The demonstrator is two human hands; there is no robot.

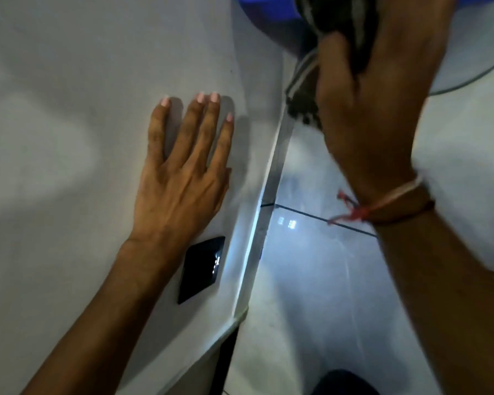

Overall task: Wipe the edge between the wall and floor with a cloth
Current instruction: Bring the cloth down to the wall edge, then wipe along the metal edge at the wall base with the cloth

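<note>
Two bare hands at work: the left hand (183,178) spread flat on the wall (69,109), the right hand (374,89) gripping a dark cloth (340,27) at the floor edge (271,178).

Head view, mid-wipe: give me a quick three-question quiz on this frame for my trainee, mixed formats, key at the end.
1. True or false: the left hand lies flat and open on the wall.
2. Multiple choice: the dark cloth is held by A) the left hand, B) the right hand, C) neither hand.
3. Fill in: the red-and-white thread band sits on the ____ wrist.

Key
1. True; its fingers are spread against the wall, above the black square plate.
2. B; the cloth is bunched in that fist near the wall-floor edge.
3. Right.
</note>
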